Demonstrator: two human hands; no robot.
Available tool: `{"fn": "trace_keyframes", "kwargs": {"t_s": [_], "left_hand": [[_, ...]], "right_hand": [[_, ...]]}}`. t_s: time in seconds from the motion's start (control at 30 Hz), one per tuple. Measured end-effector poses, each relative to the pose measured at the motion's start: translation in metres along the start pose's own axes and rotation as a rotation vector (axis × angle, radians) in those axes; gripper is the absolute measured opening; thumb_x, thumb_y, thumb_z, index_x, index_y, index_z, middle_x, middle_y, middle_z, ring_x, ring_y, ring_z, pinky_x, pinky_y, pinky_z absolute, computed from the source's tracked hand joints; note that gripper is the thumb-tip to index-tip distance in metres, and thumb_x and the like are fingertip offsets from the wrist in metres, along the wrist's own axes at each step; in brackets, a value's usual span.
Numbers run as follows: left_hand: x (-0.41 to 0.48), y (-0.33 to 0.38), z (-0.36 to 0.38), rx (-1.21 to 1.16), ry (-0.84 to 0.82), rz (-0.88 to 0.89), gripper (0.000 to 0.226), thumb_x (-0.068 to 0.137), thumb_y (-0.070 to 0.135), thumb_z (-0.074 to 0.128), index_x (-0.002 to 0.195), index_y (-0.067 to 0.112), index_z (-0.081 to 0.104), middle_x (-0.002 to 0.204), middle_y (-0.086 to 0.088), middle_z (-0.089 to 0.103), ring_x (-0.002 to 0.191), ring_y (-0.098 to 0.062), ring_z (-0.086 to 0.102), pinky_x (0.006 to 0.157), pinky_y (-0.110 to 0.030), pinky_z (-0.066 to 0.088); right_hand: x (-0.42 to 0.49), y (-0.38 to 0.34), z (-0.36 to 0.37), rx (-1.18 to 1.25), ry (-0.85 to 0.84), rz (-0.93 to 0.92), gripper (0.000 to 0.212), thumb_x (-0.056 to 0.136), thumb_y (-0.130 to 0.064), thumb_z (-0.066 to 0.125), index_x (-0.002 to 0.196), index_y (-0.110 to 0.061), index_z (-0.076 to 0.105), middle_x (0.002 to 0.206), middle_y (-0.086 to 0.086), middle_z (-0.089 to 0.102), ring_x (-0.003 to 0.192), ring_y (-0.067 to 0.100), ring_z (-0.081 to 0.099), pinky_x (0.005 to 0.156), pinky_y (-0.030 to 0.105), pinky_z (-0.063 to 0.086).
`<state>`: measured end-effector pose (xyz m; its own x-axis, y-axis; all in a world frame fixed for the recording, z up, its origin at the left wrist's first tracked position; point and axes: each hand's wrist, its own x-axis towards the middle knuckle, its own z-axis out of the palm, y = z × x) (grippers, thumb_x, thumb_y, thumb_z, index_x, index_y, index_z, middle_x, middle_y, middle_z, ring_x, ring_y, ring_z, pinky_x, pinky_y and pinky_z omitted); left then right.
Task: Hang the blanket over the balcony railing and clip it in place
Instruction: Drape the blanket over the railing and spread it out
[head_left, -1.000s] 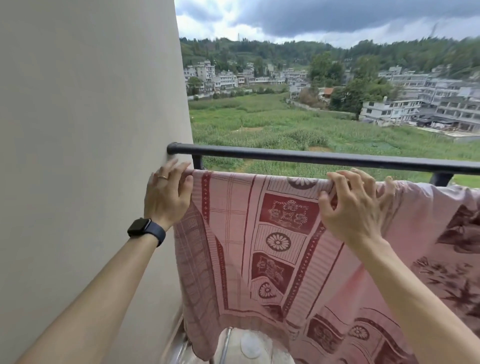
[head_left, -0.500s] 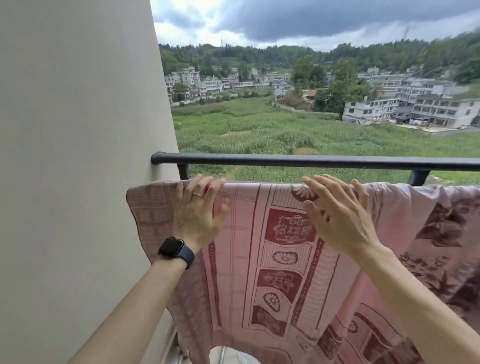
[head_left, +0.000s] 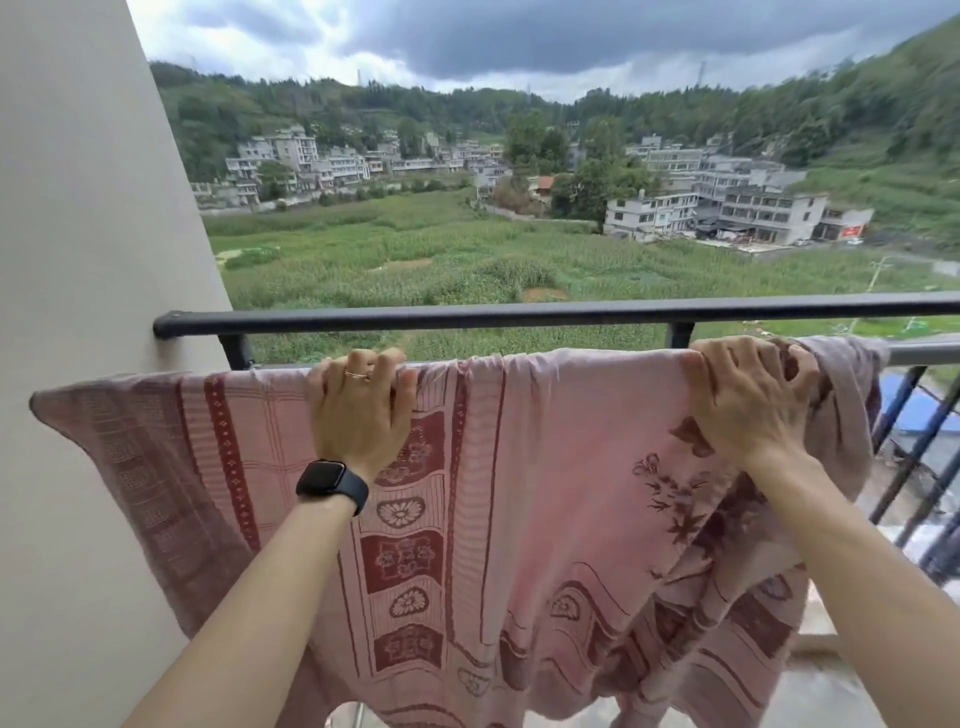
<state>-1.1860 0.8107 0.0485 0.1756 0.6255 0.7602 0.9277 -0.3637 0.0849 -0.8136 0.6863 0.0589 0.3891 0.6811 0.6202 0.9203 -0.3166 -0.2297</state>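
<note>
A pink blanket (head_left: 545, 467) with dark red patterned bands hangs over the lower rail of the balcony railing, its top edge stretched roughly level. My left hand (head_left: 361, 410), with a ring and a black watch on the wrist, grips the top edge left of centre. Farther right, my right hand (head_left: 748, 400) grips the bunched top edge. The black top rail (head_left: 519, 314) runs just beyond and above both hands. The blanket's left end drapes against the wall. No clip is in view.
A beige wall (head_left: 93, 234) closes the left side, where the railing ends. Black upright bars (head_left: 914, 431) of the railing show at the right. Beyond lie green fields and white buildings far below. A pale floor (head_left: 831, 691) shows at the bottom right.
Both hands have shifted right along the blanket's top edge and closed on it. The cloth is now spread wider, and its left end lies over the wall.
</note>
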Motion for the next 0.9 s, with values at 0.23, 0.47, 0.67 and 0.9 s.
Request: {"fn": "trace_keyframes", "kwargs": {"t_s": [0.23, 0.47, 0.67, 0.9], "left_hand": [[0.003, 0.005, -0.014, 0.084, 0.057, -0.196, 0.043, 0.093, 0.033, 0.028, 0.093, 0.009, 0.064, 0.096, -0.017, 0.064, 0.091, -0.034, 0.054, 0.101, -0.052, 0.035], [0.004, 0.159, 0.008, -0.042, 0.020, 0.009, 0.038, 0.097, 0.041, 0.038, 0.114, 0.019, 0.064, 0.117, -0.003, 0.065, 0.113, -0.025, 0.055, 0.115, -0.051, 0.021], [-0.002, 0.161, 0.029, 0.041, 0.031, 0.098, 0.051, 0.101, 0.054, 0.026, 0.118, 0.019, 0.058, 0.100, -0.005, 0.063, 0.094, -0.028, 0.055, 0.094, -0.045, 0.035], [-0.006, 0.191, 0.031, -0.063, 0.119, -0.062, 0.036, 0.095, 0.033, 0.035, 0.112, 0.016, 0.062, 0.114, -0.007, 0.060, 0.112, -0.029, 0.050, 0.114, -0.055, 0.019]], "right_hand": [[0.012, 0.080, -0.008, 0.081, -0.003, 0.069, 0.055, 0.096, -0.066, 0.015, 0.113, -0.029, 0.051, 0.129, 0.009, 0.047, 0.134, 0.027, 0.035, 0.116, 0.068, -0.002], [0.004, 0.037, 0.006, 0.163, 0.015, -0.168, 0.038, 0.099, -0.054, 0.031, 0.124, -0.032, 0.051, 0.140, -0.007, 0.049, 0.144, 0.018, 0.030, 0.117, 0.063, -0.004], [0.010, 0.124, 0.000, 0.027, 0.103, -0.223, 0.040, 0.099, -0.045, 0.035, 0.135, -0.034, 0.048, 0.137, -0.002, 0.049, 0.139, 0.024, 0.036, 0.118, 0.053, 0.014], [0.003, 0.139, -0.002, 0.158, 0.117, -0.223, 0.049, 0.095, -0.040, 0.047, 0.143, -0.030, 0.046, 0.155, -0.001, 0.040, 0.149, 0.022, 0.025, 0.121, 0.050, -0.002]]}}
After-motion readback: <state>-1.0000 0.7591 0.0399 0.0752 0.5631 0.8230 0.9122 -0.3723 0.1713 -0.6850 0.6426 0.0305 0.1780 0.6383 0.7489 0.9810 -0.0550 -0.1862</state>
